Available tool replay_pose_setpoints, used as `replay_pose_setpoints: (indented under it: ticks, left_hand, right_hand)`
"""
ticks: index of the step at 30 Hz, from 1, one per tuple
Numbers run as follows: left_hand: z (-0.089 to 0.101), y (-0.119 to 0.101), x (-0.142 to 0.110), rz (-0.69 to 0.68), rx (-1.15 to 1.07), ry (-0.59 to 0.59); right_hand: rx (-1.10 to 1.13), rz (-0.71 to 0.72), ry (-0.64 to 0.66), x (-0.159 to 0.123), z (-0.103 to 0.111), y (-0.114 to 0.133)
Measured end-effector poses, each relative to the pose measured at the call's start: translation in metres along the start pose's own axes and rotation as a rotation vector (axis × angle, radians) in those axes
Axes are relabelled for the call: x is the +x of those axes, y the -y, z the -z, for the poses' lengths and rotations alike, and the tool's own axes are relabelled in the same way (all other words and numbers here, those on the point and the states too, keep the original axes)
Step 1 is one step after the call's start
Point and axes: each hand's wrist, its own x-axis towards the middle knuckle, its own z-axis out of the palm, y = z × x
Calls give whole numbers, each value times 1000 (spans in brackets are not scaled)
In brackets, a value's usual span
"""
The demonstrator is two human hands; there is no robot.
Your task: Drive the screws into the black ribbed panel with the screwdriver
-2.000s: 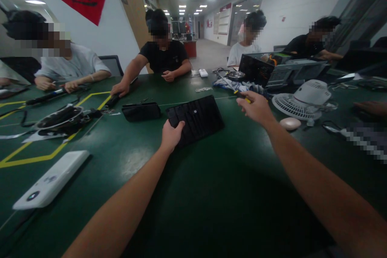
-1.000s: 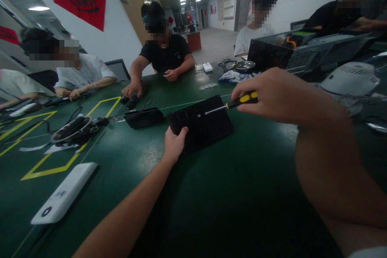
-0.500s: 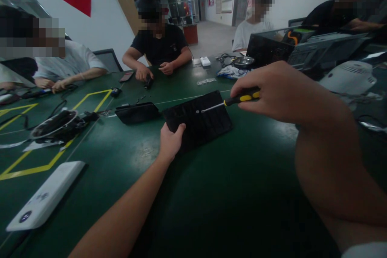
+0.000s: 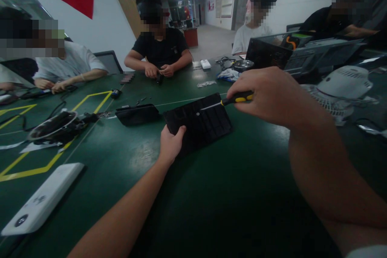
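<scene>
A flat black plastic panel [image 4: 203,123] lies on the green table [image 4: 211,193] in front of me. My left hand [image 4: 170,145] grips its near left corner, thumb on top. My right hand [image 4: 267,94] is closed round a screwdriver with a yellow and black handle [image 4: 237,98]. Its thin metal shaft reaches left, and the tip rests on a small pale screw point near the panel's middle.
A second black part [image 4: 137,113] lies just left of the panel. A white box [image 4: 40,199] sits at the near left, a black device with cables [image 4: 56,125] beyond it. A white fan [image 4: 338,90] and an open computer case [image 4: 302,54] stand right. Several people sit around.
Two seconds ago my right hand held the screwdriver off beyond the panel's right edge. It has since swung left and set the tip on the panel's middle. My left hand keeps its grip.
</scene>
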Motion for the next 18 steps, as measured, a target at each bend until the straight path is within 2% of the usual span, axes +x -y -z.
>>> replay_pose_setpoints:
  ticks: [7, 12, 18]
  left_hand:
    - [0, 0, 2, -15, 25, -11]
    - [1, -2, 1, -6, 15, -10]
    - [1, -4, 0, -1, 16, -18]
  right_hand:
    - [-57, -47, 7, 2, -3, 11]
    - [-91, -26, 32, 3, -5, 12]
    - [-91, -4, -5, 4, -11, 11]
